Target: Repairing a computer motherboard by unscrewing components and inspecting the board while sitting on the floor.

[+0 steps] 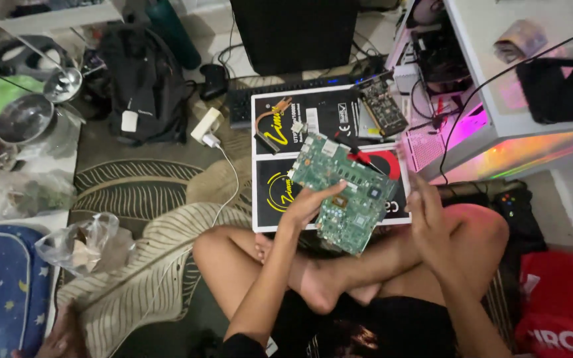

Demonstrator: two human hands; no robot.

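You sit cross-legged on the floor, knees spread wide and one bare foot (319, 285) tucked in front of you. Your left arm reaches forward from low in the frame, elbow bent, and your left hand (310, 204) grips the near left edge of a green circuit board (346, 192), thumb on top and fingers curled under it, so the board is held tilted above your shins. Your right hand (426, 212) is raised just beside the board's right edge without touching it, palm turned inward, fingers loosely together and slightly bent, holding nothing. Under the board lies a black mat (286, 192) with yellow and red markings, flat on the floor ahead of your legs. On the mat's far part rest a copper heat pipe (270, 126) and a smaller dark circuit card (382, 106). Beyond it a black keyboard (247, 103) lies in front of a dark monitor (293, 33). To the far right stands a white computer case (499, 126) glowing pink, and to the far left a black backpack (140, 79).
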